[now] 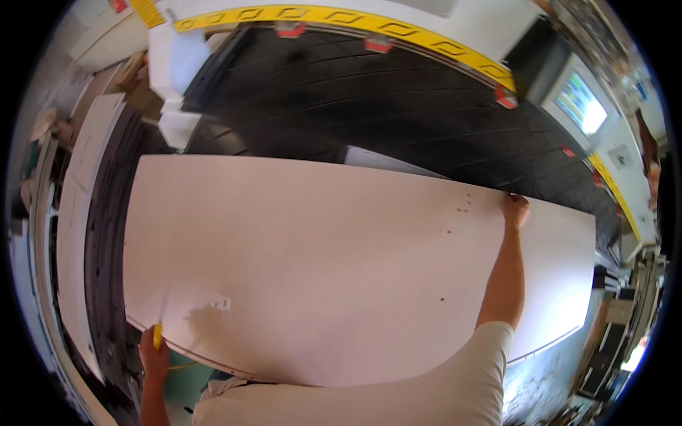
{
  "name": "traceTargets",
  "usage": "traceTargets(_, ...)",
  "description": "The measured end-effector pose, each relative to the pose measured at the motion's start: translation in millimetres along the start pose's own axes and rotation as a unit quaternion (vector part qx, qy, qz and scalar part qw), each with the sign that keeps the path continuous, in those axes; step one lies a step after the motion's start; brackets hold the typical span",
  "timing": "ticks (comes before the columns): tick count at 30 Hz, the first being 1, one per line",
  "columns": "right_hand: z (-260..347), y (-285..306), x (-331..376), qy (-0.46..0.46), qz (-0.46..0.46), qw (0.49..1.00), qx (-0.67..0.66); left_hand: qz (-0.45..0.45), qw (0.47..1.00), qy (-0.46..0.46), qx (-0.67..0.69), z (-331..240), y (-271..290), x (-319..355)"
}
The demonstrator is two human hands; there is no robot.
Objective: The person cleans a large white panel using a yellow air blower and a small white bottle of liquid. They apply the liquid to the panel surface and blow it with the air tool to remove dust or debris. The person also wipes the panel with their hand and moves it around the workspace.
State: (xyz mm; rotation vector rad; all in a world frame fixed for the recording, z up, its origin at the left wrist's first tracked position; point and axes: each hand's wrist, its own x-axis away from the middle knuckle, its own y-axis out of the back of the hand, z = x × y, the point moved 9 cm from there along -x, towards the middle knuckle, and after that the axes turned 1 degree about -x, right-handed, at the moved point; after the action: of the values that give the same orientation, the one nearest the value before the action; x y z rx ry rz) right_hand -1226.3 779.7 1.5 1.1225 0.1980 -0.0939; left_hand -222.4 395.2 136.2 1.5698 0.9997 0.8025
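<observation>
A large pale board [298, 234] lies flat in front of me, with a small white label [220, 303] near its left end and several small drilled holes toward the right. At the near left corner, my left hand [153, 348] is closed around a yellow tool [157, 336]. A thin, blurred shaft points away from that hand over the board; the tool's exact kind is unclear. My right arm reaches across the board, and my right hand [517, 210] is closed at its far edge, fingers curled over the rim and partly hidden.
Behind the board spreads a dark machine bed [312, 92], backed by a yellow-striped beam [341, 20] with red blocks. A stack of panels [89, 177] stands at left. A lit screen [581, 104] is at far right. A thin yellow hose [182, 366] shows near my left hand.
</observation>
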Motion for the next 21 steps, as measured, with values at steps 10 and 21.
traceTargets(10,265.9,-80.4,217.0,0.176,0.056,0.977,-0.103,-0.087,0.893,0.426,0.12,373.6,10.0,91.1)
traceTargets(21,742.0,-223.4,612.2,0.307,0.09,0.942,-0.104,0.082,0.773,0.521,0.354,555.3,-113.1,90.8)
